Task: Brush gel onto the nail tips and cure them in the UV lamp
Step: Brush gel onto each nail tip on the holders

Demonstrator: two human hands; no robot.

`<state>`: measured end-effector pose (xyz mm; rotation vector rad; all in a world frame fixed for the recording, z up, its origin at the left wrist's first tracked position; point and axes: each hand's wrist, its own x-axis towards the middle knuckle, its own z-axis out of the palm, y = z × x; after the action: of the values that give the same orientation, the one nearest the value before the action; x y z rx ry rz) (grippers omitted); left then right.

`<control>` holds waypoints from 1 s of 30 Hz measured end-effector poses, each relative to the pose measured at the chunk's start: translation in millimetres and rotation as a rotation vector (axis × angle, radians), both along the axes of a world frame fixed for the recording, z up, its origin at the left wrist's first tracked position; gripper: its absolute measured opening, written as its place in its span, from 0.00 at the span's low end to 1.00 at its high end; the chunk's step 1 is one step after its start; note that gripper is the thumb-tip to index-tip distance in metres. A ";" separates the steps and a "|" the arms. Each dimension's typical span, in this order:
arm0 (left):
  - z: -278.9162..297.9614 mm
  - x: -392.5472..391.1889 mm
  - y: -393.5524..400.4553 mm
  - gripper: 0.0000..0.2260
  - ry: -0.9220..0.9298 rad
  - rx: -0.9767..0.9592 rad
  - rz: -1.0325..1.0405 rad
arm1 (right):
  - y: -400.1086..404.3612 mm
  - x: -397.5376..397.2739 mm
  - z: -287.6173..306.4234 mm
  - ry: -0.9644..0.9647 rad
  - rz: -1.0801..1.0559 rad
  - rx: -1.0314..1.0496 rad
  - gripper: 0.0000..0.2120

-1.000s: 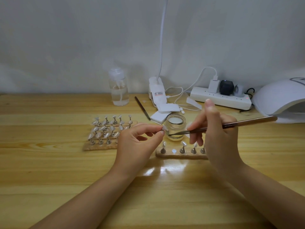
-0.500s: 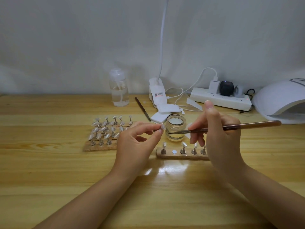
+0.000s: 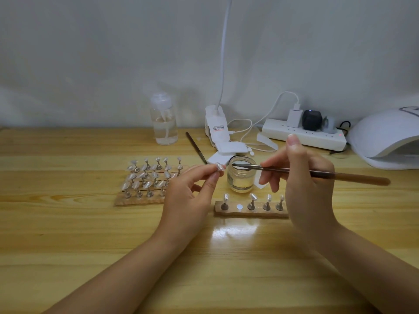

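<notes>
We work at a wooden table point(image 3: 68, 234), with the white UV lamp point(image 3: 385, 139) at its far right edge. Our right hand point(image 3: 303, 177) grips the brush point(image 3: 328, 174), its bristle end over the mouth of the open gel jar point(image 3: 240, 177). Our left hand point(image 3: 188, 196) pinches one nail tip point(image 3: 219, 166) between thumb and forefinger, just left of the jar. A strip holder point(image 3: 249, 210) with four more tips lies before the jar, a fuller rack point(image 3: 147, 177) to the left.

2 hands point(image 3: 188, 196), 2 brushes point(image 3: 317, 174), 1 jar point(image 3: 240, 177).
</notes>
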<state>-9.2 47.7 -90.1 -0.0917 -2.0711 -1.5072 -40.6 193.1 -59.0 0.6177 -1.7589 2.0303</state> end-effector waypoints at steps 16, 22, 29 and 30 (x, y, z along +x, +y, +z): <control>-0.3 -0.3 1.2 0.14 0.020 -0.093 -0.017 | -5.2 1.5 -1.5 0.006 0.053 0.093 0.22; -0.7 0.0 1.1 0.13 -0.003 -0.089 -0.023 | -3.5 1.6 1.0 0.013 0.015 0.059 0.22; -1.9 -0.3 1.3 0.13 -0.016 -0.098 -0.008 | -6.3 0.6 -1.4 -0.024 0.047 0.105 0.22; -1.6 0.0 1.3 0.14 -0.013 -0.100 -0.007 | -5.2 0.3 -1.3 -0.033 0.035 0.100 0.23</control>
<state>-9.3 49.0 -91.7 -0.1278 -2.1586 -1.4115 -40.3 187.9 -60.3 0.6529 -1.8907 1.9954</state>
